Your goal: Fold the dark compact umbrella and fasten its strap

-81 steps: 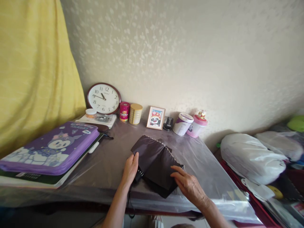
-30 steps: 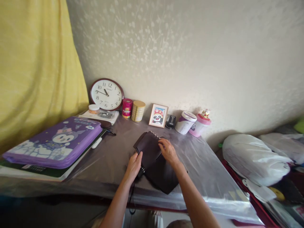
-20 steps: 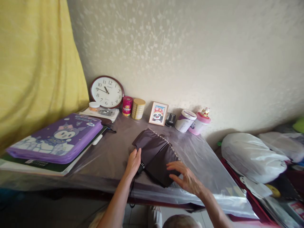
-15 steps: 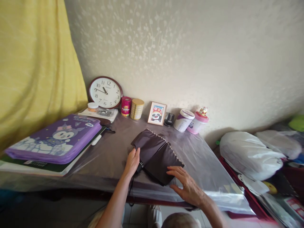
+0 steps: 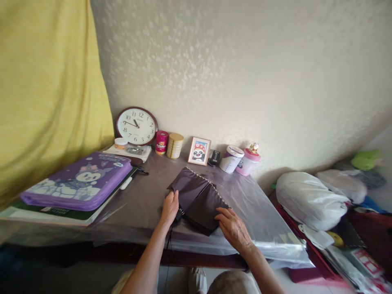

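A partly spread, dark fabric umbrella (image 5: 199, 199) with a striped edge lies on the grey, plastic-covered desk (image 5: 143, 206). The left hand (image 5: 170, 207) grasps its left side; the right hand (image 5: 232, 228) touches its right corner, though whether it grips cannot be told.

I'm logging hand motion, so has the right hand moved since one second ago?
Yes. Judged against the picture frame, the right hand has moved rightward and nearer the person, to the right end of the dark fabric.
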A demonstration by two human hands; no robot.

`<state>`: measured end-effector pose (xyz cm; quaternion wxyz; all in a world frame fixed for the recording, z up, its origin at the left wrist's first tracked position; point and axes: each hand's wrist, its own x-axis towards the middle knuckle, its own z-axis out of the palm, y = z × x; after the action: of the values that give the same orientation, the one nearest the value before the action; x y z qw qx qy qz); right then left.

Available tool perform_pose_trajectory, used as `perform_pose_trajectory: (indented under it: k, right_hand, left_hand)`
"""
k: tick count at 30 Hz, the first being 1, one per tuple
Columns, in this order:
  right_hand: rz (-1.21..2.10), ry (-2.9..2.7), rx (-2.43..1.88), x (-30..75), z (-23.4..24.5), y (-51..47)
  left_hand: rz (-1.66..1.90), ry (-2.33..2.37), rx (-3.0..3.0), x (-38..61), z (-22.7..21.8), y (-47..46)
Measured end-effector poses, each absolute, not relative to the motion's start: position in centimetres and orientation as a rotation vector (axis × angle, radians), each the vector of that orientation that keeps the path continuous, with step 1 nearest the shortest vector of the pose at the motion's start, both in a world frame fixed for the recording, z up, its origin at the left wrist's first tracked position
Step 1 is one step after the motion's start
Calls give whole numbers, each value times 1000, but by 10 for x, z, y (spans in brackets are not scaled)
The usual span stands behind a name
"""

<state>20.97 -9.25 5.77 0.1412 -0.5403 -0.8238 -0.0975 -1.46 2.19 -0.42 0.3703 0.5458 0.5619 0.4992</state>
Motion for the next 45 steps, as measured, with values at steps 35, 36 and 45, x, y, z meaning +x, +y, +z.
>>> perform_pose_trajectory:
  k: [35,36,45]
  right_hand:
    - [-225,-2328,-1247,128,93,32]
    - [-217,-2342,-1236,126,90,37]
    - [-127,-2354,-1203,114,71,64]
  left_hand:
    - [1333,1078,1261,-19,-8,10]
    - [1339,1084,1262,-19,-11,10]
    - [1265,1199,1421,-6,-3,7]
